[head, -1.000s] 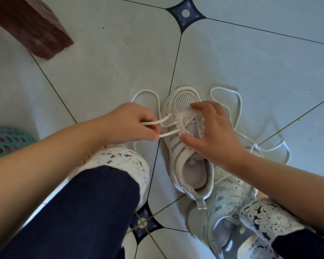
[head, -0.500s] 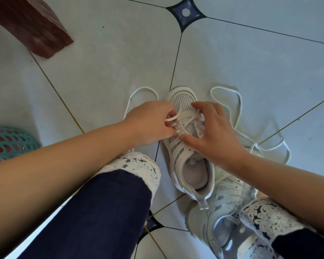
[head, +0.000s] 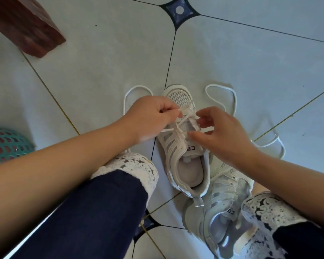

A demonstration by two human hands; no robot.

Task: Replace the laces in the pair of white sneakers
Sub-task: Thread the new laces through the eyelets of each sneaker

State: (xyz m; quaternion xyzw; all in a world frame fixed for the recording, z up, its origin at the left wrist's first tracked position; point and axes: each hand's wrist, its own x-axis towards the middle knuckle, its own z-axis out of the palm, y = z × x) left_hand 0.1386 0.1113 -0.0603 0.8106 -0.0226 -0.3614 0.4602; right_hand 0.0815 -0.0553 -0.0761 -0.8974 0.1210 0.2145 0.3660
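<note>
A white sneaker [head: 178,152] stands toe-away on the tiled floor, partly threaded with a white lace [head: 185,118] that crosses its front eyelets. My left hand [head: 150,118] pinches a strand of this lace at the left eyelets near the toe. My right hand [head: 221,137] hovers over the tongue with curled fingers on the strand at the right eyelets. The loose ends of the lace loop out on the floor to either side. The second white sneaker [head: 221,204] lies behind the first, by my right leg.
A reddish-brown wooden furniture foot [head: 26,27] stands at the top left. A teal perforated basket [head: 6,144] sits at the left edge. My legs in navy trousers with white lace cuffs [head: 131,169] flank the shoes.
My left hand came back from pulling the lace out leftward to the eyelets near the toe. My right hand lifted off the tongue, and its fingers curled.
</note>
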